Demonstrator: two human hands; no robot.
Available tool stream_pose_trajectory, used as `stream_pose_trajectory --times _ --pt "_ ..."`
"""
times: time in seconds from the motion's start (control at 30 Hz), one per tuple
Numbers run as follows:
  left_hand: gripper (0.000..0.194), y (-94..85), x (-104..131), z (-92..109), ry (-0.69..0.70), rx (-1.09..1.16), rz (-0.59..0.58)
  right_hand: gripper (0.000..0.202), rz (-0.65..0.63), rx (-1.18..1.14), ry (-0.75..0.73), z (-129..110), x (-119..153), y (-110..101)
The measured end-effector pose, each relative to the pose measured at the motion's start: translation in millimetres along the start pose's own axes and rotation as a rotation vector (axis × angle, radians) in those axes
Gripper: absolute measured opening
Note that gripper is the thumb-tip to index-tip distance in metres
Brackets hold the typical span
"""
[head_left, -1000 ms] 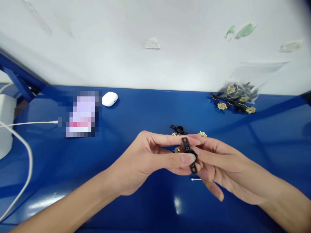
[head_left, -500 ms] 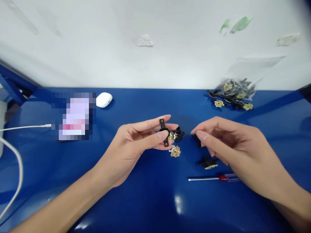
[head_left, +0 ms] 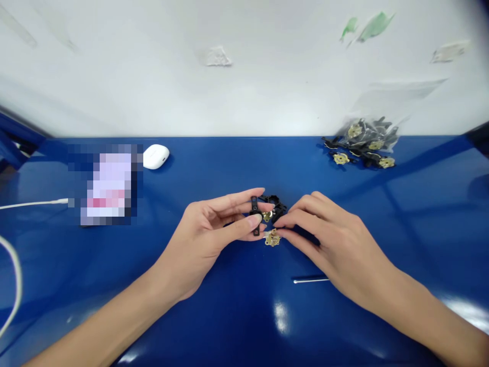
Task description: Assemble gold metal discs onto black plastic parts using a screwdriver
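My left hand (head_left: 214,229) pinches a narrow black plastic bracket (head_left: 254,204) with holes at its ends, held upright between thumb and fingers. Just beyond its fingertips lie black plastic parts (head_left: 278,203) and a small brass-coloured piece (head_left: 267,216). A brass-coloured plate with a lobed rim (head_left: 272,239) rests on the table in front of them. My right hand (head_left: 324,229) has come in from the right, its thumb and index tips close together at the upper edge of this plate. Whether anything is between those tips is hidden.
A screwdriver's metal shaft (head_left: 311,280) shows beside my right hand. At the back right lie black and brass parts (head_left: 341,158), some in a clear plastic bag (head_left: 382,130). On the left are a blurred phone (head_left: 110,183), a white earbud case (head_left: 156,156) and a white cable (head_left: 34,205).
My right hand has moved left to the brass plate and now covers the screwdriver's handle. My left hand keeps the bracket. The view has shifted slightly.
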State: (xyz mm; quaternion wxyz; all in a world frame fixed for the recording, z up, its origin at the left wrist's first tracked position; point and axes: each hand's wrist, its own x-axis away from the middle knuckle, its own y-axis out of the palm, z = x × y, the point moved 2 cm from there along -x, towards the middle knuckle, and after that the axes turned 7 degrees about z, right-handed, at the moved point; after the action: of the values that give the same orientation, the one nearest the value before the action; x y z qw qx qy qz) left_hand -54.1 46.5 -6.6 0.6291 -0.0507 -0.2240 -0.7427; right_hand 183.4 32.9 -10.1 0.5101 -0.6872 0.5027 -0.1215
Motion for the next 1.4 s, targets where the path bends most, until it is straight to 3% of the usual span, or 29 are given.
stream_pose_trajectory --times 0.53,0.93,1.13,1.4 --pt "0.041 4.6 1 -1 -0.001 -0.039 0.003 0.013 -0.072 -0.087 0.083 2 -6 1" --pt "0.048 5.9 4 -4 0.044 -0.105 0.011 0.014 -0.039 -0.252 0.184 -1 -9 -18" --pt "0.015 12.9 12 -2 0.164 -0.288 0.005 0.009 -0.027 -0.338 0.308 -3 -7 -20" --pt "0.011 12.5 15 -6 0.158 -0.324 0.004 0.011 0.028 -0.387 0.378 -9 -6 -22"
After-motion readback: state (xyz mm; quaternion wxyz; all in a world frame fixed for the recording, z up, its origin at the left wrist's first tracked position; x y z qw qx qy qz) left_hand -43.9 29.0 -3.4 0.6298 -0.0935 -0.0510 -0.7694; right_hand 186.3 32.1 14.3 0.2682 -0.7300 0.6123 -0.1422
